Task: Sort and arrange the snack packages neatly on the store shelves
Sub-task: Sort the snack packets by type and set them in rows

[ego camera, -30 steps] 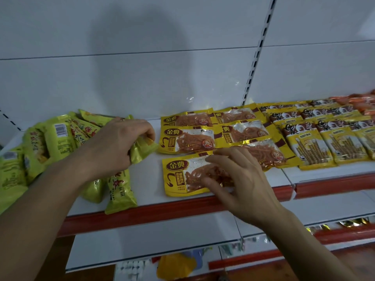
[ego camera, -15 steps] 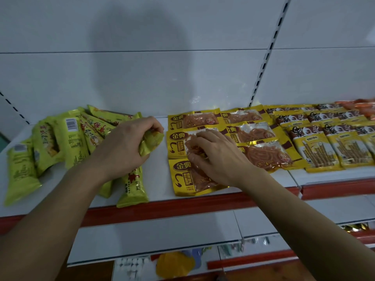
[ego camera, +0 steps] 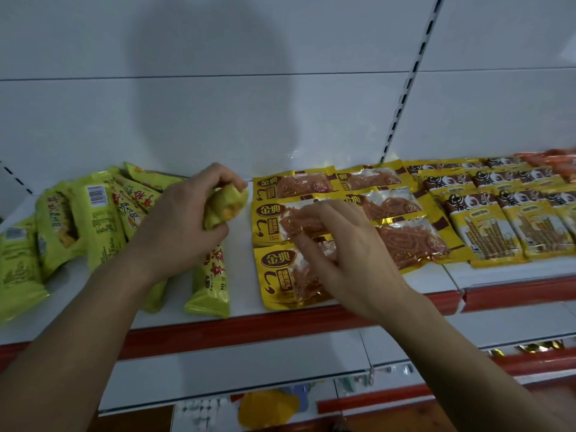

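A white shelf (ego camera: 243, 282) with a red front edge carries green snack packs (ego camera: 78, 222) at nine o'clock, yellow noodle packets (ego camera: 405, 210) at centre, and stick-snack packets (ego camera: 486, 229) at three o'clock.

Glossy, crinkled plastic-film yellow packets (ego camera: 282, 269) with clear windows lie on a smooth, matt white shelf (ego camera: 243, 285).

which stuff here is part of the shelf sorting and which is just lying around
In the job:
left hand gripping a green pack
right hand with fingers on the noodle packs
green packs
stick packs
shelf

Lying about:
yellow thing down below
lower shelf
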Action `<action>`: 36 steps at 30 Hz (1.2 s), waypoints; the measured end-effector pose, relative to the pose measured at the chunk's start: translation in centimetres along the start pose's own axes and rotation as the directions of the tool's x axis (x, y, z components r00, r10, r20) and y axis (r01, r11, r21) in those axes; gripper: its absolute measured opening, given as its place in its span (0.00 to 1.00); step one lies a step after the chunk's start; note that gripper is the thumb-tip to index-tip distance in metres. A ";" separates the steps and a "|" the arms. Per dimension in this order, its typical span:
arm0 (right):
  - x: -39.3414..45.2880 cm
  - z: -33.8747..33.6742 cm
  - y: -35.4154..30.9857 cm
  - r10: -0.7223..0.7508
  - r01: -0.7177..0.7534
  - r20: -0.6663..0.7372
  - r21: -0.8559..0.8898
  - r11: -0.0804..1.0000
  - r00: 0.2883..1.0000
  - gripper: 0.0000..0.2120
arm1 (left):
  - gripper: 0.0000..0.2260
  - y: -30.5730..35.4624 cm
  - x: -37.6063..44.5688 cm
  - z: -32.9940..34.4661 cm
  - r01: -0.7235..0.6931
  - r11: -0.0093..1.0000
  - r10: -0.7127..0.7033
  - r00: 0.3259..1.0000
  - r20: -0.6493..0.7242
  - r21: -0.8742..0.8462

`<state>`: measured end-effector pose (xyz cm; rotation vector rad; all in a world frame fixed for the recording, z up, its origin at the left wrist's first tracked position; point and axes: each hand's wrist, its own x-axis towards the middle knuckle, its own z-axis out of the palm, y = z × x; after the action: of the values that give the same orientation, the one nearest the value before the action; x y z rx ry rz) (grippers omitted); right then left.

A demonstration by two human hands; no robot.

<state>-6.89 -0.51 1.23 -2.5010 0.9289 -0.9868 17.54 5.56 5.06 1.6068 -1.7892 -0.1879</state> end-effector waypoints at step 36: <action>7.5 5.5 -8.5 0.109 -0.230 0.259 0.504 0.833 0.960 0.13 | 0.23 3.0 -2.1 -1.4 0.105 -0.107 -0.706 0.693 0.150 -0.989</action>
<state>4.98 1.12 5.13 -1.9694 0.6780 -0.7573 15.87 8.60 6.92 0.8484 -0.2321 -1.0530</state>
